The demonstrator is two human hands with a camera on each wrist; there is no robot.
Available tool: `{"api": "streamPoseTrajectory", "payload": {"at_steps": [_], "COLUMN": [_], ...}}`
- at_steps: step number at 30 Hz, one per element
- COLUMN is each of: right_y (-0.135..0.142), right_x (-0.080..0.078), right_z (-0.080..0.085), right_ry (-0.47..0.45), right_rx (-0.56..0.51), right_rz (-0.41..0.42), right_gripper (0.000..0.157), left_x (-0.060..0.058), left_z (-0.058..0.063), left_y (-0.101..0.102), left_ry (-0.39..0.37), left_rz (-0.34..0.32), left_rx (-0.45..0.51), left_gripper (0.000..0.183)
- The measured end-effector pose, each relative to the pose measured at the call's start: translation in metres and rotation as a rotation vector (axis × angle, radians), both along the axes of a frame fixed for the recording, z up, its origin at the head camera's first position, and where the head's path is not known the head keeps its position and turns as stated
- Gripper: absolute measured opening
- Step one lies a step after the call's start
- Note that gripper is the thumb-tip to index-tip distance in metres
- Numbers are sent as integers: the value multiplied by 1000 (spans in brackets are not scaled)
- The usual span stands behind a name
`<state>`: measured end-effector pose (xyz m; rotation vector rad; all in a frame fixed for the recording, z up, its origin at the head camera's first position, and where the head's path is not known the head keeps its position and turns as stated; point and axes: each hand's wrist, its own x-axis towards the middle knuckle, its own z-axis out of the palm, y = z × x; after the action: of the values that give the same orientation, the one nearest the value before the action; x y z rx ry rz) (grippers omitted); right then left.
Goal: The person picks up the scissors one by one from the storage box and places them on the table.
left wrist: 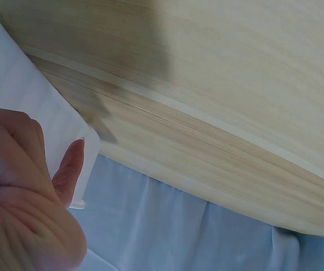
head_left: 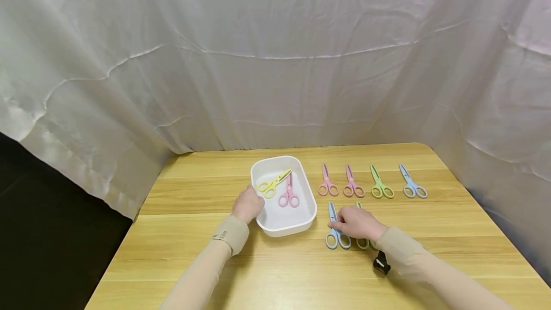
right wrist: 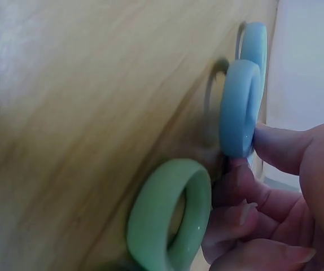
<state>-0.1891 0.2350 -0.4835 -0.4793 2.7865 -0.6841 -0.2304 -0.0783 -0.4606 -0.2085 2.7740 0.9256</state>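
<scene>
My left hand (head_left: 248,204) grips the left rim of a white plastic tray (head_left: 287,230). In the left wrist view the thumb (left wrist: 71,166) lies along the tray's outer wall. Inside the tray are yellow scissors (head_left: 281,176) and pink scissors (head_left: 289,189), the yellow tips overlapping the pink ones. Right of the tray, my right hand (head_left: 360,223) pinches blue scissors (head_left: 332,212) between thumb and fingers near the handle loops (right wrist: 234,107). Green scissors (right wrist: 150,217) are beside those fingers, partly hidden beneath the right hand in the head view.
Behind the right hand, a row holds two pink scissors (head_left: 325,179) (head_left: 350,179), green scissors (head_left: 376,179) and blue scissors (head_left: 407,179), tips pointing away. A pale curtain (head_left: 275,94) hangs behind the wooden table (head_left: 181,233). A small black device (head_left: 381,263) sits at the right wrist.
</scene>
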Motion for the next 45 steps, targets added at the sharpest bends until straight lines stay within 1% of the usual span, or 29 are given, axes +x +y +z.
{"api": "streamPoseTrajectory", "payload": {"at_steps": [6, 11, 14, 18, 21, 25, 27, 32, 37, 45], "right_y": [-2, 2, 13, 35, 50, 62, 63, 62, 59, 60], "right_x": [0, 1, 0, -1, -1, 0, 1, 1, 2, -2], "right_z": [0, 3, 7, 11, 11, 7, 5, 3, 4, 3], "right_ry": [-3, 4, 26, 73, 92, 74, 58, 47, 40, 33], "right_rx": [-2, -9, -12, 19, 55, 71, 73, 88, 89, 89], "right_rz": [9, -4, -31, -95, -129, -142, -140, -138, -159, -158], "right_gripper": [46, 41, 36, 35, 40, 47, 49, 46, 46, 47], "left_x": [0, 0, 0, 1, 2, 1, 1, 2, 2, 1], "left_z": [0, 0, 0, 2, 3, 2, 2, 2, 1, 2], "left_y": [1, 0, 0, 0, 0, 0, 0, 1, 0, 1], "left_ry": [-2, -11, -12, -15, -19, -18, -18, -20, -19, -7], "left_rz": [-3, 2, 8, 14, 15, 18, 18, 15, 10, 7], "left_rx": [5, 3, 10, 23, 26, 20, 16, 10, 5, 0], "left_gripper": [67, 68, 68, 67, 68, 67, 67, 67, 65, 66]}}
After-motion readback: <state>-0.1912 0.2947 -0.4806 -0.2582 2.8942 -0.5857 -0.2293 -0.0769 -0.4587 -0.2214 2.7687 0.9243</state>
